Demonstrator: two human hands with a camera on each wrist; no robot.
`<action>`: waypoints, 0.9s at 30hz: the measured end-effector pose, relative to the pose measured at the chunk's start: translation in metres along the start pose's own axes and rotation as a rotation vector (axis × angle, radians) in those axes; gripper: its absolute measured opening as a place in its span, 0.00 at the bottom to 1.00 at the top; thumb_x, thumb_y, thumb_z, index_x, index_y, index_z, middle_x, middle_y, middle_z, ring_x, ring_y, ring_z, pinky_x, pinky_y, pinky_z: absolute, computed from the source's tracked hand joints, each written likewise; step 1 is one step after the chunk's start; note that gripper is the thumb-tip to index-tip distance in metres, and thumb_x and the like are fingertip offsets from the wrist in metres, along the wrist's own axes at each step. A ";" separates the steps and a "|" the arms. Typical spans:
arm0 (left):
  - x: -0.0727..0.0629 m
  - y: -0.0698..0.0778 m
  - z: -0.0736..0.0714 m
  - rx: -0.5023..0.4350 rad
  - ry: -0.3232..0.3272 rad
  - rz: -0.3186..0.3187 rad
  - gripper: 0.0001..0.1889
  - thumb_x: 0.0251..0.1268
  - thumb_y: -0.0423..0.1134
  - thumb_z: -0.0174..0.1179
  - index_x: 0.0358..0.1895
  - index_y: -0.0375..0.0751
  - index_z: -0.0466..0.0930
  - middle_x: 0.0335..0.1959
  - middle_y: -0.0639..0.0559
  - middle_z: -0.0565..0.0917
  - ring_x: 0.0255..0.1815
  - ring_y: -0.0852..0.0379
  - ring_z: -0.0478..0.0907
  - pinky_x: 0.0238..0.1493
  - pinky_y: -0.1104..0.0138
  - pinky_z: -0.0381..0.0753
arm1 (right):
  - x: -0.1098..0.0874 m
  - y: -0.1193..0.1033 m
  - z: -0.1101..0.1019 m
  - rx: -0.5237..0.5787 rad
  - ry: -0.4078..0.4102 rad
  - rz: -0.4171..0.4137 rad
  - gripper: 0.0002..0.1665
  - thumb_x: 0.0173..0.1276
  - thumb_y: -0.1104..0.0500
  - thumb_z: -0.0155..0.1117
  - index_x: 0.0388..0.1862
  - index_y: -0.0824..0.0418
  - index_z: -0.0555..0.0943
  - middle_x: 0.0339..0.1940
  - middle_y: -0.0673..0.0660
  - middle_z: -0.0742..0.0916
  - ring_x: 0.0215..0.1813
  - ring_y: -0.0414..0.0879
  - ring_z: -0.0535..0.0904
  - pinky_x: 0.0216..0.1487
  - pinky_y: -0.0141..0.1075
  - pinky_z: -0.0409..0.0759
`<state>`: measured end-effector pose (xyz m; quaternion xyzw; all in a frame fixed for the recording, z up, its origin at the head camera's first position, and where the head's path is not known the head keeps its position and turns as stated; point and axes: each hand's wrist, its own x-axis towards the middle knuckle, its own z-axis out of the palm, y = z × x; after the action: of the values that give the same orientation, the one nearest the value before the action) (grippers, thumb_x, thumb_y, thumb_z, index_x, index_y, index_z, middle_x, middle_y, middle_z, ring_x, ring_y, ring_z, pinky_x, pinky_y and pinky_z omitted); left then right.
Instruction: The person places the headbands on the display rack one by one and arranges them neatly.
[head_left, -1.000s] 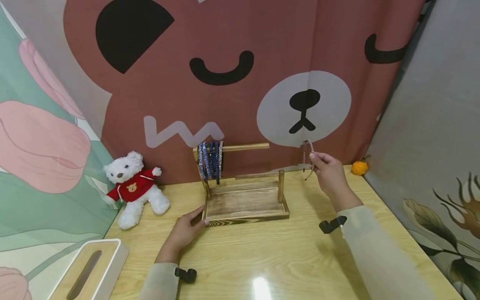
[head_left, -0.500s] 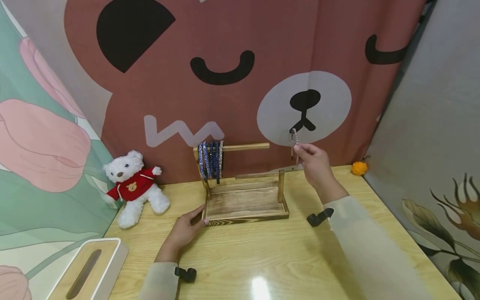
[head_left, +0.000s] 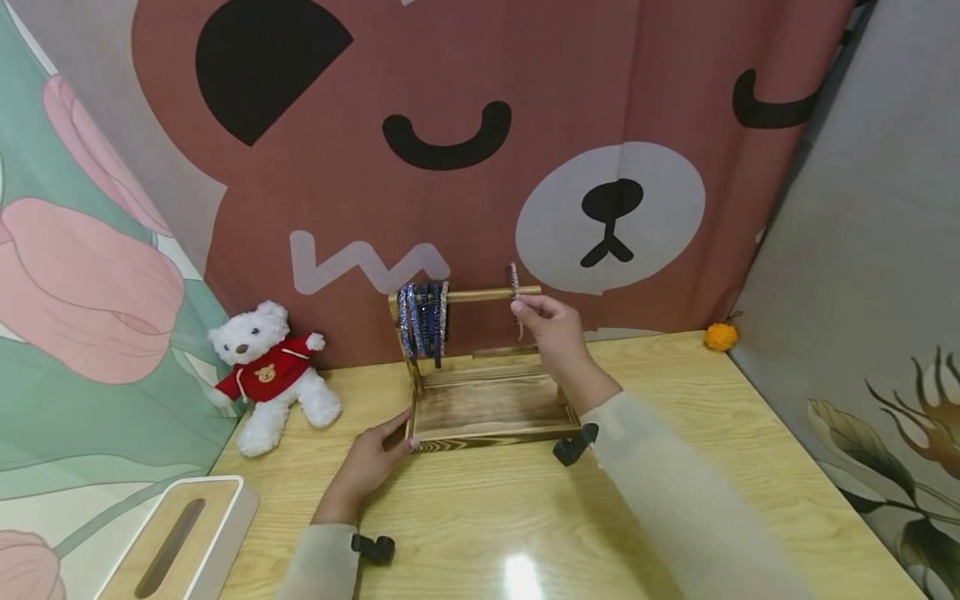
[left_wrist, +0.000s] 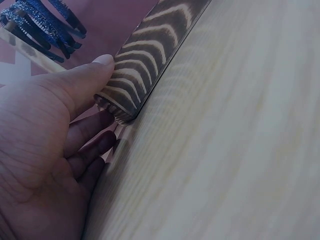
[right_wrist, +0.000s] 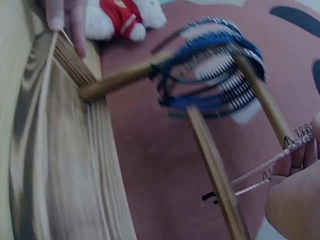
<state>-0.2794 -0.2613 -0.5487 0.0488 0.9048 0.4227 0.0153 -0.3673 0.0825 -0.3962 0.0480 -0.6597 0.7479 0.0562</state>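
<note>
My right hand [head_left: 561,340] pinches a thin pinkish headband [head_left: 513,280] with comb teeth, at the right end of the upper rod [head_left: 480,295] of a wooden headband stand [head_left: 487,407]. In the right wrist view, the headband's arms [right_wrist: 255,172] reach down past the stand's lower rod. Several blue, black and silvery headbands [head_left: 423,321] hang together at the upper rod's left end. My left hand [head_left: 366,467] holds the front left corner of the stand's base; in the left wrist view, the thumb lies on the dark-grained front wall [left_wrist: 145,60] and the fingers curl by its end.
A white teddy bear [head_left: 270,375] in a red top sits left of the stand. At the front left is a tissue box [head_left: 180,542]. An orange pompom-like object [head_left: 722,337] lies at the back right. A bear-print curtain [head_left: 360,200] hangs behind the table.
My right hand has carried the pinkish headband leftward from right of the stand to the upper rod's end. My left hand keeps its place on the base corner.
</note>
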 end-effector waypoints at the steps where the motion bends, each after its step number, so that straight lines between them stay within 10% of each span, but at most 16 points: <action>1: 0.000 0.000 0.000 -0.003 0.000 -0.004 0.34 0.80 0.53 0.67 0.85 0.61 0.69 0.82 0.43 0.73 0.85 0.34 0.65 0.84 0.36 0.63 | -0.001 0.001 0.007 -0.004 -0.003 0.009 0.23 0.78 0.53 0.74 0.65 0.64 0.88 0.45 0.45 0.89 0.51 0.41 0.84 0.60 0.44 0.84; 8: -0.001 0.002 -0.001 0.006 0.002 -0.001 0.34 0.80 0.53 0.67 0.85 0.60 0.69 0.82 0.41 0.73 0.85 0.34 0.65 0.84 0.36 0.63 | -0.005 0.013 0.048 0.024 -0.032 0.047 0.15 0.78 0.51 0.75 0.58 0.55 0.92 0.46 0.50 0.90 0.54 0.55 0.86 0.67 0.61 0.83; 15: 0.000 0.002 0.000 0.001 -0.002 0.007 0.34 0.80 0.52 0.67 0.85 0.60 0.69 0.82 0.42 0.73 0.85 0.35 0.66 0.85 0.37 0.63 | -0.008 0.021 0.069 -0.023 -0.043 0.065 0.18 0.77 0.51 0.76 0.60 0.56 0.92 0.48 0.50 0.91 0.52 0.48 0.87 0.54 0.42 0.86; 27: 0.000 0.002 0.000 0.014 0.010 0.014 0.34 0.80 0.52 0.67 0.84 0.57 0.70 0.81 0.42 0.74 0.84 0.35 0.66 0.84 0.37 0.65 | -0.006 0.025 0.079 0.008 -0.081 0.073 0.22 0.77 0.50 0.76 0.64 0.58 0.90 0.51 0.52 0.92 0.51 0.49 0.86 0.50 0.42 0.85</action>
<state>-0.2795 -0.2600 -0.5467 0.0530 0.9075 0.4166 0.0075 -0.3652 0.0005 -0.4115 0.0547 -0.6599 0.7494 0.0020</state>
